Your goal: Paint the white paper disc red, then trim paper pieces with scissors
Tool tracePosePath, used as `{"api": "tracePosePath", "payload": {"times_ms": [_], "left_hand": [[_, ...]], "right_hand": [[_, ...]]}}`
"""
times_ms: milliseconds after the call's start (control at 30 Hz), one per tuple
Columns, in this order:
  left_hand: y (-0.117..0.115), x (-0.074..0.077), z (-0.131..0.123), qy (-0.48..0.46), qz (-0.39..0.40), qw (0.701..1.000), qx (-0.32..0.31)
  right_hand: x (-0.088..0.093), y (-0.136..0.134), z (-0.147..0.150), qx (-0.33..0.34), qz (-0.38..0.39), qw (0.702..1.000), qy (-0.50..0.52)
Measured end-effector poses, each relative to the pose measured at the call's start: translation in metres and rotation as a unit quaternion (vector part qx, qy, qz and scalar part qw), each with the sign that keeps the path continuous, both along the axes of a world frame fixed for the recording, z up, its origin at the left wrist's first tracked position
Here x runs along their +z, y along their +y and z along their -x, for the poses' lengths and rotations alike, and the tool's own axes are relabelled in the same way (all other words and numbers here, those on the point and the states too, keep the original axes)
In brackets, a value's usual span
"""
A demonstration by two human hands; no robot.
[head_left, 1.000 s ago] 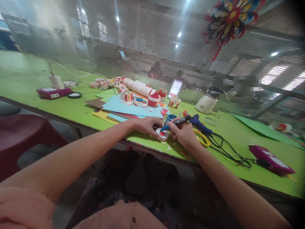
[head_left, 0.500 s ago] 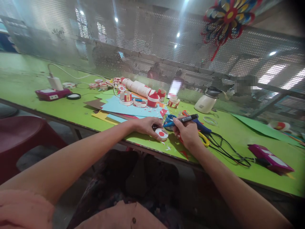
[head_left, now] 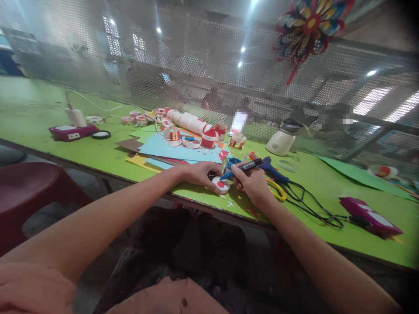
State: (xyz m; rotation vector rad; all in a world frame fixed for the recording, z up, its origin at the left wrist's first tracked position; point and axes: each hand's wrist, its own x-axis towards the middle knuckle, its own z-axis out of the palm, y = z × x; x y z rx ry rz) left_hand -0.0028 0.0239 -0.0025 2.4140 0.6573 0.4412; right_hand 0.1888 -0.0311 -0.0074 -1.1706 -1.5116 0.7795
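Note:
My left hand (head_left: 205,175) grips a small round white disc (head_left: 221,185) with a red shape in its middle, near the table's front edge. In my right hand (head_left: 251,181) is a blue and black marker pen (head_left: 242,169), its tip pointing down at the top of the disc. A blue roll of tape (head_left: 231,163) sits just behind the pen. Beside my right hand lie yellow-handled scissors (head_left: 277,190), partly hidden, and a blue glue gun (head_left: 274,171). Small red and white paper scraps lie below the disc.
Blue, brown and yellow paper sheets (head_left: 160,150) bear red-and-white paper cups (head_left: 208,136) behind my left hand. A cream jug (head_left: 282,138) and a lit phone (head_left: 238,122) stand at the back. Purple power strips (head_left: 369,216) with cables lie right and left. A maroon stool (head_left: 29,192) is at left.
My right hand has moved left and slightly down, bringing the marker's tip from beside the disc to over its top. My left hand keeps its hold on the disc.

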Motion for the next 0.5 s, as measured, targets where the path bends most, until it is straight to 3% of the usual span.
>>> {"api": "tracePosePath", "payload": {"times_ms": [500], "left_hand": [[0.0014, -0.0007, 0.0005, 0.004, -0.002, 1.000, -0.008]], "right_hand": [[-0.0028, 0.0017, -0.0007, 0.004, 0.004, 1.000, -0.011]]}}
